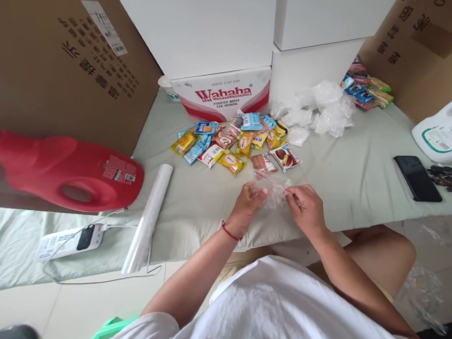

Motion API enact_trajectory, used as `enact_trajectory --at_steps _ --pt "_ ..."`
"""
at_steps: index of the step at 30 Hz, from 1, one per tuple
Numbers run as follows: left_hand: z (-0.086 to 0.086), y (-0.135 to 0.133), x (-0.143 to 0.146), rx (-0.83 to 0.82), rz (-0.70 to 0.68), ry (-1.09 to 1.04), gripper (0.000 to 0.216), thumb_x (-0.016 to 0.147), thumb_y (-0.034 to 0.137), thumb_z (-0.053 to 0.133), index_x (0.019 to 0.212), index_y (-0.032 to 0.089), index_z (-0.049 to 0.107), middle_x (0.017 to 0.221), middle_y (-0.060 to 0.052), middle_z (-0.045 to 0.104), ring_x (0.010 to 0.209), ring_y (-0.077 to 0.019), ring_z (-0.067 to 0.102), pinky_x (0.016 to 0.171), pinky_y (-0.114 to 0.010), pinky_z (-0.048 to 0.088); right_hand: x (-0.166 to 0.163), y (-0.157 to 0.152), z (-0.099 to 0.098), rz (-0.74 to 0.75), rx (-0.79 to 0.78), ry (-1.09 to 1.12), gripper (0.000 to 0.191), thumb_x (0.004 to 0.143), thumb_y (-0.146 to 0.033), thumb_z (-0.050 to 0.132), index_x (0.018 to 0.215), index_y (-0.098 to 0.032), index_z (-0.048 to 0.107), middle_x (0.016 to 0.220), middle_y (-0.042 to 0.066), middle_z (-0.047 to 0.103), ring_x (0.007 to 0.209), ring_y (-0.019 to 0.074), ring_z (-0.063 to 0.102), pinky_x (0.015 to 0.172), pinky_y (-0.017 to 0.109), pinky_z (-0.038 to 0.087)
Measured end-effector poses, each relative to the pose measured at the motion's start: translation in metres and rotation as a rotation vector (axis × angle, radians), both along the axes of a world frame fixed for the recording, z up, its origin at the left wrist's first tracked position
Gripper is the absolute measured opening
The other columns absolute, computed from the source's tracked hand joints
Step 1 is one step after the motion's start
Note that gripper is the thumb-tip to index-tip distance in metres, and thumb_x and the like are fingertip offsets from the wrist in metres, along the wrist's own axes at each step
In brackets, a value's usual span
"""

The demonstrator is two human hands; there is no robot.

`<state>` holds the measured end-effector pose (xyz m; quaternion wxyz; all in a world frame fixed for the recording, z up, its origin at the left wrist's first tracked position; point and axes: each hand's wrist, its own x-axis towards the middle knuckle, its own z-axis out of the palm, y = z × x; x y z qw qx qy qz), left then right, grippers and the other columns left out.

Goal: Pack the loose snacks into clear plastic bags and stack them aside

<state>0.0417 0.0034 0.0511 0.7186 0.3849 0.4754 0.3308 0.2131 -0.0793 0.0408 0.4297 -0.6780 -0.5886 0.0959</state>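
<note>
A crumpled clear plastic bag (275,191) is stretched between my two hands, just above the near part of the cloth-covered table (198,209). My left hand (248,202), with a red cord at the wrist, grips the bag's left side. On its right edge, the fingers of my right hand (306,207) are pinched together. Right beyond the bag lie a brown snack packet (264,163) and a dark-and-white snack packet (286,157). Behind these spreads a pile of small wrapped snacks (227,140) in yellow, blue and red.
Clear plastic bags (323,108) are heaped right of the snacks, before white boxes and a Wahaha carton (225,95). A red jug (72,175), plastic roll (149,218) and power bank (72,241) lie left. Rightward are a phone (417,178), keys (446,177) and white jug (448,131).
</note>
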Motion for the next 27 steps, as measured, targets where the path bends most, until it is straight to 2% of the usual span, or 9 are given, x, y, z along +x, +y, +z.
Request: enact_trajectory --at_steps 3,6,8,10,16,20,22,24,27 --pt "-0.005 -0.007 0.001 -0.037 -0.012 -0.037 0.052 0.061 0.054 0.090 0.084 0.018 0.061 0.086 -0.001 0.066 0.081 -0.0135 0.062 0.071 -0.025 0.050 -0.005 -0.002 0.003 -0.012 -0.140 0.424 0.026 0.095 -0.048 0.060 0.089 -0.025 0.070 0.077 0.003 0.068 0.071 0.0189 0.061 0.071 0.033 0.053" --pt "-0.010 -0.005 -0.002 -0.106 0.057 -0.149 0.051 0.067 0.060 0.083 0.077 0.019 0.055 0.070 0.004 0.059 0.062 -0.0092 0.056 0.061 -0.024 0.048 0.009 -0.003 0.003 -0.156 -0.174 0.929 0.031 0.081 -0.054 0.075 0.083 -0.025 0.066 0.064 -0.002 0.057 0.060 0.0149 0.056 0.057 0.027 0.053" --pt "-0.012 0.000 -0.008 -0.103 0.066 -0.159 0.050 0.072 0.060 0.080 0.078 0.020 0.051 0.058 0.009 0.047 0.046 -0.0053 0.043 0.050 -0.021 0.040 0.026 -0.007 0.002 -0.251 -0.177 1.138 0.039 0.067 -0.053 0.086 0.081 -0.024 0.064 0.059 -0.005 0.051 0.058 0.0134 0.054 0.050 0.024 0.051" --pt "-0.012 0.005 -0.017 -0.080 0.032 -0.108 0.047 0.077 0.061 0.076 0.077 0.021 0.050 0.052 0.012 0.036 0.039 -0.0037 0.030 0.044 -0.019 0.030 0.044 -0.014 0.001 -0.303 -0.210 1.237 0.044 0.058 -0.049 0.093 0.080 -0.023 0.064 0.058 -0.006 0.049 0.056 0.0122 0.054 0.045 0.020 0.048" --pt "-0.009 0.020 -0.054 -0.095 -0.119 0.070 0.049 0.074 0.061 0.080 0.070 0.021 0.053 0.050 0.011 0.028 0.038 -0.0036 0.022 0.038 -0.019 0.018 0.082 -0.039 0.004 -0.406 -0.293 1.239 0.045 0.053 -0.047 0.098 0.074 -0.021 0.068 0.055 -0.006 0.044 0.051 0.0075 0.048 0.037 0.014 0.035" --pt "-0.010 0.020 -0.074 -0.112 -0.246 0.162 0.054 0.073 0.070 0.076 0.070 0.021 0.053 0.053 0.010 0.027 0.041 -0.0043 0.020 0.038 -0.019 0.017 0.092 -0.040 0.009 -0.329 -0.367 1.165 0.044 0.055 -0.049 0.098 0.076 -0.020 0.071 0.052 -0.006 0.042 0.051 0.0072 0.045 0.039 0.015 0.036" --pt "-0.012 0.015 -0.080 -0.101 -0.248 0.211 0.055 0.073 0.071 0.074 0.070 0.021 0.052 0.053 0.010 0.026 0.043 -0.0051 0.020 0.040 -0.019 0.019 0.092 -0.036 0.008 -0.291 -0.368 1.111 0.044 0.059 -0.052 0.095 0.077 -0.020 0.071 0.052 -0.006 0.043 0.051 0.0083 0.047 0.040 0.017 0.038" --pt "-0.013 0.009 -0.087 -0.014 -0.222 0.343 0.051 0.073 0.067 0.075 0.070 0.021 0.052 0.054 0.009 0.029 0.045 -0.0069 0.025 0.043 -0.021 0.021 0.090 -0.032 0.003 -0.280 -0.358 1.022 0.045 0.062 -0.056 0.093 0.076 -0.021 0.070 0.053 -0.006 0.045 0.052 0.0099 0.050 0.042 0.018 0.042" --pt "-0.010 0.005 -0.100 0.267 -0.267 0.663 0.038 0.072 0.055 0.078 0.083 0.022 0.063 0.062 0.004 0.046 0.056 -0.0135 0.044 0.054 -0.025 0.035 0.085 -0.029 -0.006 -0.235 -0.395 0.891 0.046 0.065 -0.061 0.088 0.077 -0.021 0.069 0.053 -0.005 0.048 0.054 0.0125 0.055 0.044 0.020 0.045"
